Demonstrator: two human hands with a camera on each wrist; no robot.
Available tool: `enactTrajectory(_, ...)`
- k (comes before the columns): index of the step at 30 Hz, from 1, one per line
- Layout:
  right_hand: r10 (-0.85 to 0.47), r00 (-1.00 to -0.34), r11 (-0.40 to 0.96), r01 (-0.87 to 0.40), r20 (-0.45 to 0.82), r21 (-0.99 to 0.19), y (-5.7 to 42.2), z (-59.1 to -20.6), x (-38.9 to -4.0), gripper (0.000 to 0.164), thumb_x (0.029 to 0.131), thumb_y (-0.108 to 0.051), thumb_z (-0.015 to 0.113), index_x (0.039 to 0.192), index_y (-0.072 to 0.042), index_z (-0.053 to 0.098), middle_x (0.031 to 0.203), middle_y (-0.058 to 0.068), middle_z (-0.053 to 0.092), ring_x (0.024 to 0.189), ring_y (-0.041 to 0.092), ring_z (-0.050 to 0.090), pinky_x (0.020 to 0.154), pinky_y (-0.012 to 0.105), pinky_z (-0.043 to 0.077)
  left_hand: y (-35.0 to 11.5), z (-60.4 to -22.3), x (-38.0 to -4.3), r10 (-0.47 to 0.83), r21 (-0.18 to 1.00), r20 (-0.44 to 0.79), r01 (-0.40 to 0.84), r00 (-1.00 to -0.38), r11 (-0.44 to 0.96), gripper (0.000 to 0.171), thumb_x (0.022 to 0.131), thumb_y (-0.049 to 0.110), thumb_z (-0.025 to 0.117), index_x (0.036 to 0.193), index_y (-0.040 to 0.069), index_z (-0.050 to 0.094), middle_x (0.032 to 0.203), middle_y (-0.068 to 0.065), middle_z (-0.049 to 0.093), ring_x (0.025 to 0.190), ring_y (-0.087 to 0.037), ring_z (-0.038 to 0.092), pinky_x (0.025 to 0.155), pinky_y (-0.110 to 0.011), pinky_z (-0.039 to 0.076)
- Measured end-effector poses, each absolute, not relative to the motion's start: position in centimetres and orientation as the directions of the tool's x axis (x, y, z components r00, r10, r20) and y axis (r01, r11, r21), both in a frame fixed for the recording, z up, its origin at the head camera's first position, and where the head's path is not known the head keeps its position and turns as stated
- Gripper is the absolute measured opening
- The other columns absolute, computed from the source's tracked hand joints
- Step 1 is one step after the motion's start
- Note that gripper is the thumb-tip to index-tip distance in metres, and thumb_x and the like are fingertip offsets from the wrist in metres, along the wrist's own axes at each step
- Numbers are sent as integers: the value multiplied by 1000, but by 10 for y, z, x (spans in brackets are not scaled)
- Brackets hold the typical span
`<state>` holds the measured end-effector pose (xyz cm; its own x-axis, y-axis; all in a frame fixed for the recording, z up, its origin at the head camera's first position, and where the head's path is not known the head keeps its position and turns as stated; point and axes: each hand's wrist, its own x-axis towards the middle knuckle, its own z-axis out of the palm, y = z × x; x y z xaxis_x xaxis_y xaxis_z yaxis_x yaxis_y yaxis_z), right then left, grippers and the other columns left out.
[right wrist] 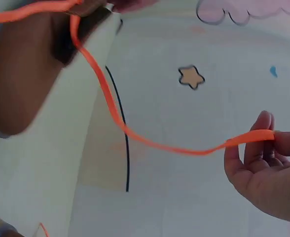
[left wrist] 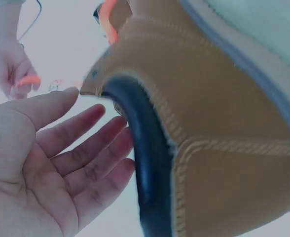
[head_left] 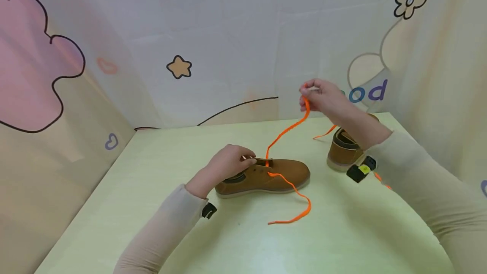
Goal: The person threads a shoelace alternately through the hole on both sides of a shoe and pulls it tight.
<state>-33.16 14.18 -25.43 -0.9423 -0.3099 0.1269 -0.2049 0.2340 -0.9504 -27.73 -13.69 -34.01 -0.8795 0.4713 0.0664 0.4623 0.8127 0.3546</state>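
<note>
A brown shoe (head_left: pixel 281 174) lies with its toe to the right, an orange shoelace (head_left: pixel 287 129) through its front eyelets. My right hand (head_left: pixel 318 96) is raised at the back right and pinches one length of the lace. That length hangs in a curve down to the shoe, as the lace (right wrist: pixel 164 148) also shows in the right wrist view. The other end trails onto the table in front. My left hand (head_left: pixel 232 162) is at the shoe's opening. In the left wrist view its thumb touches or nearly touches the corner of the eyelet flap (left wrist: pixel 93 81), with the fingers loosely extended beside the dark collar (left wrist: pixel 142 153).
A second brown shoe (head_left: pixel 342 153) with orange lace stands at the right, partly behind my right forearm. The pale green table (head_left: pixel 160 176) meets a printed curtain (head_left: pixel 228 33) at the back. Wrist cameras (head_left: pixel 359 170) are strapped on both wrists.
</note>
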Motion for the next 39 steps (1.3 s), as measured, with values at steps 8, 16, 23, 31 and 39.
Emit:
enactTrajectory(8,-606,-789,573,-521,100,-633,107,-331,-282,11,98,-10,66,97,0,70,82,9,76,71,10,58,67,24,46,-133,-360,-264,403,440,124,414,-907,797,16,96,19,73,103,6,78,84,-3,73,70,-9,52,65,-21,42)
enactTrajectory(16,-611,-786,625,-556,100,-548,74,-360,-277,23,89,-7,71,67,-8,65,57,-4,59,55,4,49,60,20,39,-131,-370,-262,365,536,153,387,-918,750,8,96,12,70,95,6,76,80,-3,70,65,-8,47,58,-17,36)
enactTrajectory(23,-574,-812,676,-544,108,-497,58,-360,-280,20,88,-7,67,70,-9,58,60,-4,53,58,8,46,59,21,36,-136,-371,-259,384,551,158,404,-910,731,6,95,12,72,98,7,74,85,-4,70,71,-11,50,62,-19,39)
enactTrajectory(31,-718,-696,622,-656,24,-428,52,-352,-289,9,97,-7,67,98,1,65,74,6,65,61,9,49,62,20,40,-139,-375,-254,372,579,146,384,-917,719,7,94,11,74,94,5,69,85,-7,71,68,-10,48,61,-19,39)
enactTrajectory(39,-755,-579,624,-488,-308,-611,59,-337,-319,18,101,-12,61,97,2,72,65,-6,46,60,8,37,63,21,34,-139,-377,-255,394,564,183,424,-901,709,8,94,11,74,91,6,68,84,-7,71,64,-9,45,59,-18,36)
